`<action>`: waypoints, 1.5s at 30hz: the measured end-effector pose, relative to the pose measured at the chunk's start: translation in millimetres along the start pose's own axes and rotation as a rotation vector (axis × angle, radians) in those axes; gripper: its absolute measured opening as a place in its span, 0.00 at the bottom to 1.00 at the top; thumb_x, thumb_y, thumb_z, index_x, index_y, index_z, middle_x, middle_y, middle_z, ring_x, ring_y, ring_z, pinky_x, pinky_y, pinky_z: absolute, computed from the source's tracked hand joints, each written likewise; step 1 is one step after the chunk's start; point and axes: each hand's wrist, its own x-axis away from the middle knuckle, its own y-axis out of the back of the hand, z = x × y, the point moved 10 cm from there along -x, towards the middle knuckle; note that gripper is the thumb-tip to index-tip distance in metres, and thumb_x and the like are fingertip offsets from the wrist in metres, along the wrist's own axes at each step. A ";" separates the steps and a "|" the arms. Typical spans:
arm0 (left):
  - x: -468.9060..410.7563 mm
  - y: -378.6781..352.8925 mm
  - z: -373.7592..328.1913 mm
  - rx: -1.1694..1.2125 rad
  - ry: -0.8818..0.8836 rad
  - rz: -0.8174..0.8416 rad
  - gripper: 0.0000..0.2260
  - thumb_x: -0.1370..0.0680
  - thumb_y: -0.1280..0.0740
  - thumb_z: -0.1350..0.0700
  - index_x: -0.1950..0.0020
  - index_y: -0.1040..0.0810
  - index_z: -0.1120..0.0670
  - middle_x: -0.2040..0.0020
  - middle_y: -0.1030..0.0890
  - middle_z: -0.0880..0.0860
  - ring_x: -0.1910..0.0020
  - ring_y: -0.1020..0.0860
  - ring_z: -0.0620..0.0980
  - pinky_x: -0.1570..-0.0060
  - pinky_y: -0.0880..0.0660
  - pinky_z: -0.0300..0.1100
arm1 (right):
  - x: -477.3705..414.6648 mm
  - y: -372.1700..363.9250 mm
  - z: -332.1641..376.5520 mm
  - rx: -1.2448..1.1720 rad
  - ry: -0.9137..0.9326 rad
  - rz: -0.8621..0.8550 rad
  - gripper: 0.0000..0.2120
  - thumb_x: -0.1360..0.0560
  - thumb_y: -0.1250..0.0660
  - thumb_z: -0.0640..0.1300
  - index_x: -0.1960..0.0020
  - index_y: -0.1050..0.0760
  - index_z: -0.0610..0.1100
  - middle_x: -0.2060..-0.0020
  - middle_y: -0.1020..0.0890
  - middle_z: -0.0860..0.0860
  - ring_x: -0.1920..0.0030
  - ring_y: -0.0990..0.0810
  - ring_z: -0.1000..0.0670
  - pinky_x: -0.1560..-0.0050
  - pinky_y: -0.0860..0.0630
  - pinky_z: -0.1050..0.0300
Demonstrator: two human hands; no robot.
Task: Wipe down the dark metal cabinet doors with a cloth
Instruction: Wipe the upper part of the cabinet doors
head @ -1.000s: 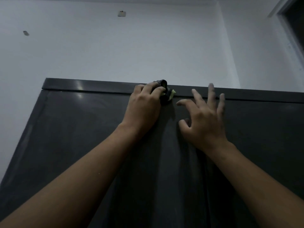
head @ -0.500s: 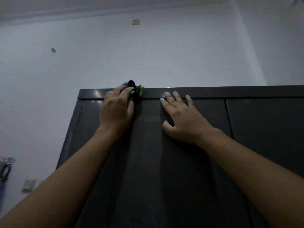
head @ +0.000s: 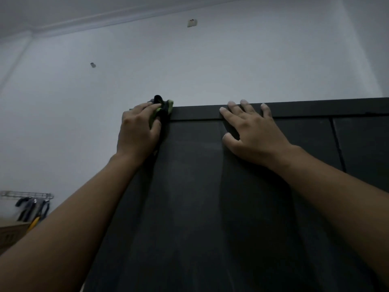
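Wire rack [head: 27,194] hangs left of cabinet doors [head: 200,207], where left hand [head: 136,131] grips cloth [head: 165,105].

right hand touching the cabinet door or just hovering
Touching. The head view shows the right hand spread flat against the cabinet door near its top edge, with no gap visible.

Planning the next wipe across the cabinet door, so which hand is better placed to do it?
Left. The left hand grips the cloth at the top left corner of the cabinet; the right hand lies flat on its front, holding nothing.
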 end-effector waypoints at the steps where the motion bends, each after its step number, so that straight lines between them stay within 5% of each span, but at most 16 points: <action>1: -1.0 3.2 7.4 0.006 0.040 -0.018 0.19 0.24 0.35 0.58 0.32 0.22 0.55 0.33 0.22 0.56 0.34 0.26 0.58 0.32 0.37 0.44 | -4.2 0.0 1.9 0.002 -0.010 0.007 0.34 0.24 0.51 0.60 0.19 0.47 0.53 0.19 0.47 0.51 0.20 0.53 0.49 0.24 0.60 0.35; 10: 32.2 9.9 40.1 -0.109 0.272 -0.096 0.14 0.20 0.39 0.55 0.36 0.24 0.56 0.43 0.22 0.60 0.44 0.26 0.61 0.45 0.40 0.44 | -45.0 -19.2 54.4 0.061 0.052 0.082 0.29 0.20 0.50 0.60 0.20 0.49 0.59 0.23 0.44 0.45 0.21 0.50 0.43 0.26 0.60 0.30; 15: 78.1 29.8 37.8 0.030 0.163 -0.048 0.14 0.25 0.34 0.55 0.41 0.20 0.55 0.54 0.29 0.52 0.55 0.26 0.57 0.52 0.33 0.42 | -50.9 -14.7 58.9 0.079 0.040 0.000 0.26 0.19 0.50 0.60 0.22 0.47 0.63 0.25 0.39 0.44 0.25 0.42 0.43 0.27 0.53 0.33; 22: 91.5 36.3 31.6 0.004 0.093 0.007 0.15 0.27 0.33 0.52 0.42 0.18 0.54 0.54 0.25 0.52 0.56 0.24 0.55 0.53 0.28 0.45 | -51.7 -13.1 60.3 0.109 0.043 -0.102 0.24 0.19 0.48 0.57 0.24 0.41 0.63 0.30 0.33 0.44 0.29 0.36 0.42 0.29 0.47 0.35; 28: 53.0 21.5 26.0 0.007 0.328 -0.119 0.14 0.25 0.37 0.55 0.42 0.20 0.57 0.49 0.25 0.57 0.51 0.27 0.60 0.49 0.33 0.44 | -54.2 -8.4 57.4 0.059 0.061 -0.129 0.22 0.21 0.43 0.58 0.28 0.35 0.57 0.35 0.27 0.48 0.32 0.31 0.43 0.30 0.44 0.37; 34: 81.8 11.7 -22.2 0.064 -0.005 -0.054 0.19 0.27 0.33 0.53 0.38 0.20 0.55 0.49 0.23 0.55 0.52 0.27 0.55 0.51 0.32 0.42 | -57.3 -9.1 47.3 0.059 0.029 -0.132 0.29 0.22 0.41 0.63 0.24 0.38 0.52 0.28 0.31 0.47 0.29 0.34 0.41 0.29 0.45 0.42; 39: 98.8 8.7 -35.9 0.010 -0.271 0.116 0.21 0.25 0.37 0.47 0.34 0.22 0.51 0.44 0.22 0.55 0.49 0.24 0.56 0.50 0.24 0.52 | -58.8 -9.6 48.0 0.060 0.031 -0.092 0.29 0.21 0.41 0.63 0.24 0.38 0.53 0.28 0.32 0.45 0.30 0.35 0.39 0.29 0.45 0.42; 45: 72.0 15.0 14.1 0.050 0.244 -0.064 0.17 0.23 0.36 0.52 0.35 0.21 0.52 0.46 0.25 0.56 0.47 0.27 0.59 0.45 0.32 0.44 | -47.3 3.4 32.3 -0.012 0.154 -0.004 0.26 0.20 0.40 0.55 0.23 0.38 0.53 0.26 0.32 0.48 0.28 0.34 0.42 0.29 0.39 0.44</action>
